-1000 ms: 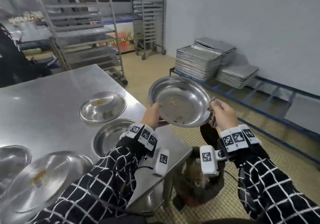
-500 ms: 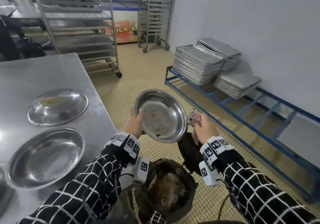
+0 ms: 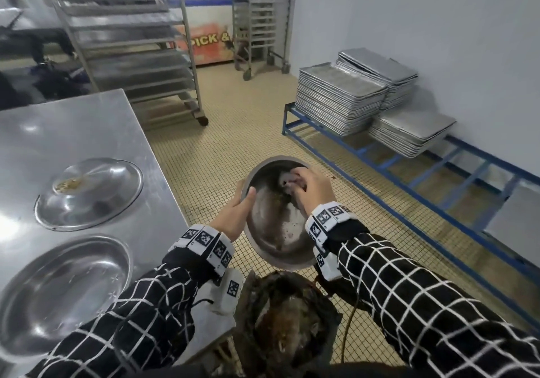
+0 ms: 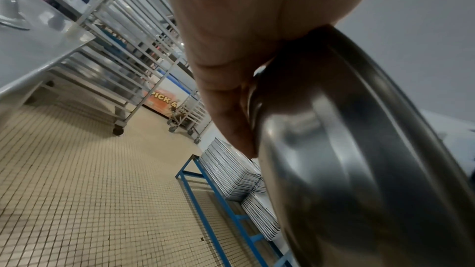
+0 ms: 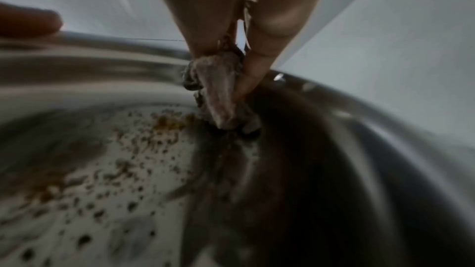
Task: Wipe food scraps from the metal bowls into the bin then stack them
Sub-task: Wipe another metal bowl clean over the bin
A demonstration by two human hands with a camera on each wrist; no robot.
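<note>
While the left hand (image 3: 233, 217) grips the rim of the tilted metal bowl (image 3: 271, 231) above the bin (image 3: 286, 319), the right hand (image 3: 309, 188) presses a pinched cloth (image 5: 221, 98) inside it, beside the food scraps (image 5: 164, 125).

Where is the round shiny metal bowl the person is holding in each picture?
Head view: the round shiny metal bowl is low in the middle, tilted over the dark bin.
Left wrist view: its outside wall fills the right side.
Right wrist view: its crumb-speckled inside fills the lower picture.
Shared landmark: the left hand on the rim, also seen at.
</note>
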